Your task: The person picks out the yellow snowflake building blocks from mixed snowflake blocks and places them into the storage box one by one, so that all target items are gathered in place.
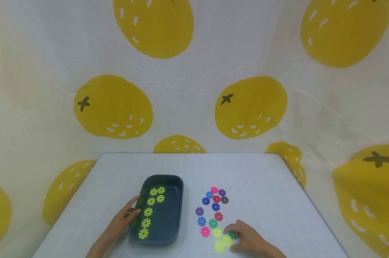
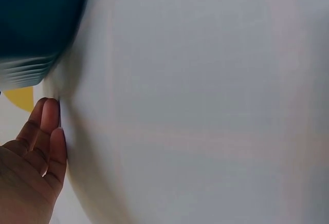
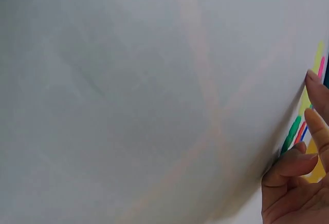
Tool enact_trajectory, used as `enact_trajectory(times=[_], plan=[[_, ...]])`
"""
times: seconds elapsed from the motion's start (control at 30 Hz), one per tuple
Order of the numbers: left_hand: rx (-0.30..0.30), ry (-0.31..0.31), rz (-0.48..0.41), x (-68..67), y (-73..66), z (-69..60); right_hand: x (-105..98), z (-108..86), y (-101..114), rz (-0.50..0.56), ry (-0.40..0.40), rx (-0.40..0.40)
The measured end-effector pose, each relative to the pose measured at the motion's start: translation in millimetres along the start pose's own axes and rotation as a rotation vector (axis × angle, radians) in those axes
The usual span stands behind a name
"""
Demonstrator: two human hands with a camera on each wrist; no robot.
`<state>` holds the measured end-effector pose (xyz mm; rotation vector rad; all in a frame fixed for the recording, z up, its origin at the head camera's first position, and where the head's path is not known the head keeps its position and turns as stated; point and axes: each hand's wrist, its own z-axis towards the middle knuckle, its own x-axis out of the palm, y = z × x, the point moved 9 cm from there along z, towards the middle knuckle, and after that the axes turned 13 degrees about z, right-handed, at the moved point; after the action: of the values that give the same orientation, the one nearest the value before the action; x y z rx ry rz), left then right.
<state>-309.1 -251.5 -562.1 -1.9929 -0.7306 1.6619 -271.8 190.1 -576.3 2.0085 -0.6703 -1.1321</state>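
A dark blue tray (image 1: 163,236) stands left of centre with several yellow-green notched discs (image 1: 148,212) inside it. My left hand (image 1: 123,217) is at its left side, index finger by the rim; in the left wrist view the hand (image 2: 38,157) has loosely extended fingers below the tray's edge (image 2: 31,70). On the table, my right hand (image 1: 247,237) reaches over a small group of yellow-green discs (image 1: 219,246), thumb and index finger spread apart. A green disc (image 1: 232,235) lies partly under it. In the right wrist view, the right hand (image 3: 303,178) is at the right edge.
Several coloured notched discs, including a pink one (image 1: 205,232), a purple one (image 1: 199,211) and a black one (image 1: 225,200), lie scattered right of the tray. A white cloth covers the table (image 1: 262,179). Behind hangs a lemon-print curtain (image 1: 188,89).
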Motion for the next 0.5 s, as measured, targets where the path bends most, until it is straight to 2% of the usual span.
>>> enact_trajectory(times=[0.17,0.5], plan=[[0.002,0.003,-0.003,0.5,-1.5,-0.9,0.0,-0.4,2.8,-0.016,0.004,-0.019],[-0.006,0.013,-0.015,2.1,1.1,-0.5,3.7,4.0,6.4,-0.030,0.006,0.006]])
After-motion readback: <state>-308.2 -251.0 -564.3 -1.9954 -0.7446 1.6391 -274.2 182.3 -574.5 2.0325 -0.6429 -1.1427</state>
